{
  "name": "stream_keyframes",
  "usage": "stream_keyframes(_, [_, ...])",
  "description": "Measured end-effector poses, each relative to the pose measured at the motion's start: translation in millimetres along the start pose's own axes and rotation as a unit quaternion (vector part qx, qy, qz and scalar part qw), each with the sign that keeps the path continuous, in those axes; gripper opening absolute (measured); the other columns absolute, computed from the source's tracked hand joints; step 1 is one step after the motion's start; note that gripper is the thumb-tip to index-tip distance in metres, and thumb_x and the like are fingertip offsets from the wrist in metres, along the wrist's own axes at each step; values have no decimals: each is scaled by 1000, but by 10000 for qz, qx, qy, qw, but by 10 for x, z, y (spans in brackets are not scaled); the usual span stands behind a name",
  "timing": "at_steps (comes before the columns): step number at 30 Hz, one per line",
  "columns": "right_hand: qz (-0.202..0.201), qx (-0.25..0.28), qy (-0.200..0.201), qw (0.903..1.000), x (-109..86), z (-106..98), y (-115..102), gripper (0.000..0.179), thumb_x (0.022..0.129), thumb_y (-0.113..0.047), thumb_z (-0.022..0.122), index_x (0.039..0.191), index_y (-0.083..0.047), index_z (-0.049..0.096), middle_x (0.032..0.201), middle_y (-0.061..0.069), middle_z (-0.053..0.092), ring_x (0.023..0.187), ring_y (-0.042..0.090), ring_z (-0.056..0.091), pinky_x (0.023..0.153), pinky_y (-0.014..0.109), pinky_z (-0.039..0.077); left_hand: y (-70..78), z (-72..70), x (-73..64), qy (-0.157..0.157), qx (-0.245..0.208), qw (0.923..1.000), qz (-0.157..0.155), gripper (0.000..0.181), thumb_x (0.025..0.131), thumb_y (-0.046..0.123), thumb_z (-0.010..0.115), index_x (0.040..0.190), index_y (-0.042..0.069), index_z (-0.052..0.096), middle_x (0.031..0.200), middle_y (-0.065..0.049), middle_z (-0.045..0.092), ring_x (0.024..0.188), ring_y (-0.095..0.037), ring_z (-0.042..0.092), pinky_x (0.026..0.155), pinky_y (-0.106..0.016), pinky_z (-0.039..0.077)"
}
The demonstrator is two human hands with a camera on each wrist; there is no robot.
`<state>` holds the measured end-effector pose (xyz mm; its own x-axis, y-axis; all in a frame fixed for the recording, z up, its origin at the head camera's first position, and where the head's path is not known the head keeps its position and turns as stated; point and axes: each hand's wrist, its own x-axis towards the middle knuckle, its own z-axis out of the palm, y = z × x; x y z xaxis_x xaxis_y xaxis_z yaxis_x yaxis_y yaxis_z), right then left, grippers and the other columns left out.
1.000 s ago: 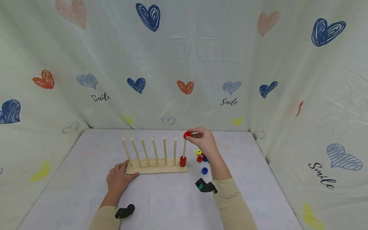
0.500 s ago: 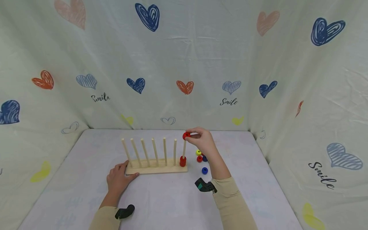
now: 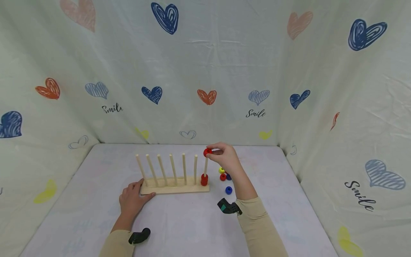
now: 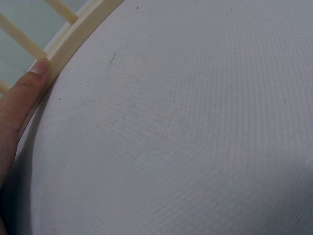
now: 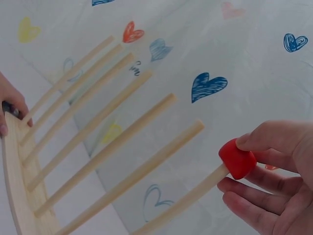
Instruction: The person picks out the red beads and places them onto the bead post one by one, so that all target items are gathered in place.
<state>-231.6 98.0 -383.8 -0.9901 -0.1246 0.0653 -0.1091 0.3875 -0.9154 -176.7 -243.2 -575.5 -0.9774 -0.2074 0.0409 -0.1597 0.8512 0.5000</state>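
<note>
A wooden peg stand (image 3: pixel 179 190) with a row of upright pegs stands on the table. My left hand (image 3: pixel 132 198) grips its left end, thumb along the front edge and fingers behind. The left wrist view shows that thumb (image 4: pixel 30 88) pressed on the wood beside a peg. Between thumb and fingertips, my right hand (image 3: pixel 227 159) pinches a red bead (image 5: pixel 237 159) at the top of the rightmost peg (image 5: pixel 195 196); the peg's tip is hidden by the bead. Lower on the same peg sit red beads (image 3: pixel 204 180), stacked at the base.
Right of the stand lie loose beads: a yellow one (image 3: pixel 221 170), a red one (image 3: pixel 223 177), a dark blue one (image 3: pixel 228 177) and, nearer, a blue one (image 3: pixel 228 190). The right forearm partly covers this group. A heart-printed curtain (image 3: pixel 231 71) rises behind the table.
My right hand has shifted slightly left and down with the red bead, bringing it over the rightmost peg's top. My left hand and the stand have stayed put.
</note>
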Motion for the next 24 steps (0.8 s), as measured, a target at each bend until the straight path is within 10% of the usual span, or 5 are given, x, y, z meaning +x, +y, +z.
stream_keyframes(24, [47, -225, -177, 9996, 18, 14, 29, 26, 86, -8, 74, 113, -7, 72, 106, 5, 66, 97, 23, 64, 85, 40, 53, 12, -10, -4, 33, 55, 10000, 43, 89, 80, 44, 77, 146, 0, 38, 130, -27, 44, 117, -46, 40, 93, -60, 30])
